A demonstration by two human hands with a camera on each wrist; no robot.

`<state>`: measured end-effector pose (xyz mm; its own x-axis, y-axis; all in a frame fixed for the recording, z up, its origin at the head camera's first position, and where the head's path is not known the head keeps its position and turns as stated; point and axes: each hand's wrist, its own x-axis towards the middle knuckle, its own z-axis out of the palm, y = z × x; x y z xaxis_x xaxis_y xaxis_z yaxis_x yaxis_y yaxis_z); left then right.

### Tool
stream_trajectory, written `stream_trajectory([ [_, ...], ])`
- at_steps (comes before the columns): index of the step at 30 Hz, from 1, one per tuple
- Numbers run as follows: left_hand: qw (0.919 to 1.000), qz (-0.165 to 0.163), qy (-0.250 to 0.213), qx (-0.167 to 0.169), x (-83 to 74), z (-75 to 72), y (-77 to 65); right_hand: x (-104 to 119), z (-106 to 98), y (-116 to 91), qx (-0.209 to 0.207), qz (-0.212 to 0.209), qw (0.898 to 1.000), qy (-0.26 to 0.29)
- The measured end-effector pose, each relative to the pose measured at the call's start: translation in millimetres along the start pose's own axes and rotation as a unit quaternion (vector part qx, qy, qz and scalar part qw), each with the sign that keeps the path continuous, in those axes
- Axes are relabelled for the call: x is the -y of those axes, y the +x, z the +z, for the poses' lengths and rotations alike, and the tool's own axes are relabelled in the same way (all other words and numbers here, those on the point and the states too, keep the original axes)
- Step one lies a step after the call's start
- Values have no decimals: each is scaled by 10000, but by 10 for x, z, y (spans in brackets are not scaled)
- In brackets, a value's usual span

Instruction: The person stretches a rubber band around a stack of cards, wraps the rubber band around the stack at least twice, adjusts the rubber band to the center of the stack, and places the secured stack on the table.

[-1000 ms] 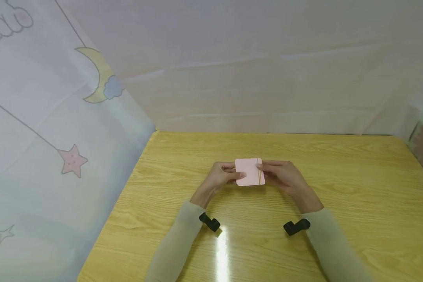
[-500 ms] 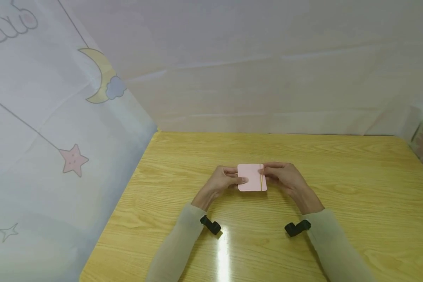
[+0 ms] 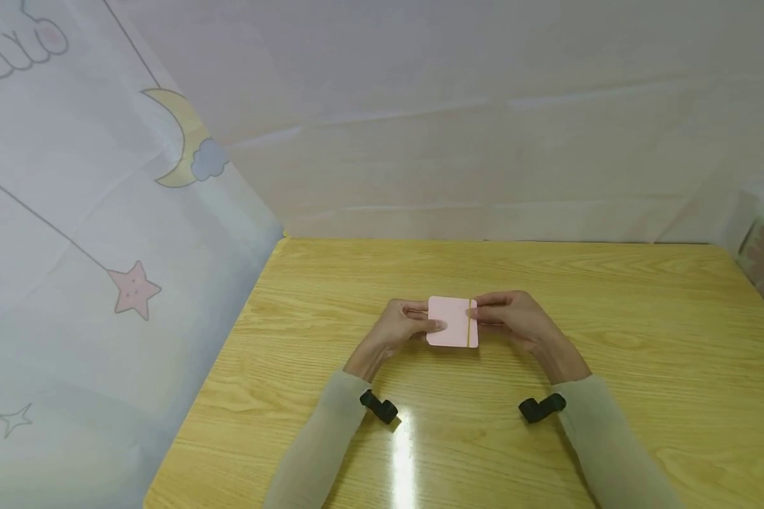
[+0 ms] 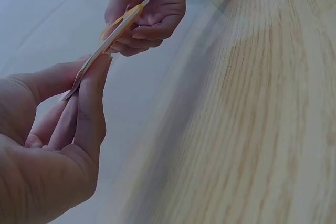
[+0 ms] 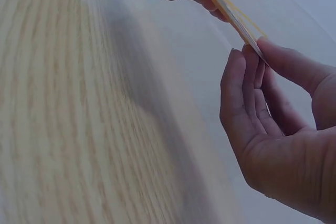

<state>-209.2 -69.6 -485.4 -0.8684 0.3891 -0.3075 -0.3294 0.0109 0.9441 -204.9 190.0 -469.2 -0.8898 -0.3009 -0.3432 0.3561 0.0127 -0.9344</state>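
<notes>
Above the table, both hands hold up a thin, square stack of pink cards (image 3: 448, 322) with rounded corners. My left hand (image 3: 400, 326) pinches its left side, thumb on the front face and fingers behind. A yellow rubber band (image 3: 468, 332) runs round the stack near its right edge. There my right hand (image 3: 516, 318) pinches the band with its thumb on the front and fingers behind the cards. In the right wrist view the band (image 5: 247, 18) stands off the stack's face, reaching the thumb tip. The left wrist view shows the stack (image 4: 107, 43) edge-on.
A wood-grain table (image 3: 643, 339) spreads beneath the hands. Behind it hangs a pale cloth backdrop (image 3: 484, 162), with a printed one at the left. Each sleeve carries a black wrist camera (image 3: 379, 407).
The cards have shifted slightly down from a second ago. The rubber band, spread in a V before, now lies in a nearly straight line. My right wrist has moved a little to the right.
</notes>
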Motion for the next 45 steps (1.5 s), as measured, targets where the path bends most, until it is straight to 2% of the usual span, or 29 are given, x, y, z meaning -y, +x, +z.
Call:
stream_trajectory([
  [7,10000,2,-10,-40,6,-11,11,-30,-33,16,-15,-110,9999,54],
  [12,10000,34,-33,-25,34,-17,31,-14,-49,2,65,-178,9993,329],
  [17,9995,82,-310,17,51,-44,27,19,-69,-20,90,-173,9985,521],
  [22,9985,91,-533,97,46,-93,3,40,-131,-47,81,-268,9991,321],
  [30,9984,-64,-531,208,65,-89,7,67,-213,-82,280,-205,9990,286],
  [34,9982,-181,-514,236,89,-77,13,58,-225,-77,355,-215,9991,90],
  [41,9983,-105,-512,243,87,-81,24,101,-245,-23,412,-57,9991,3],
  [45,9984,-161,-503,221,73,-74,9,130,-282,1,517,24,9981,-341],
])
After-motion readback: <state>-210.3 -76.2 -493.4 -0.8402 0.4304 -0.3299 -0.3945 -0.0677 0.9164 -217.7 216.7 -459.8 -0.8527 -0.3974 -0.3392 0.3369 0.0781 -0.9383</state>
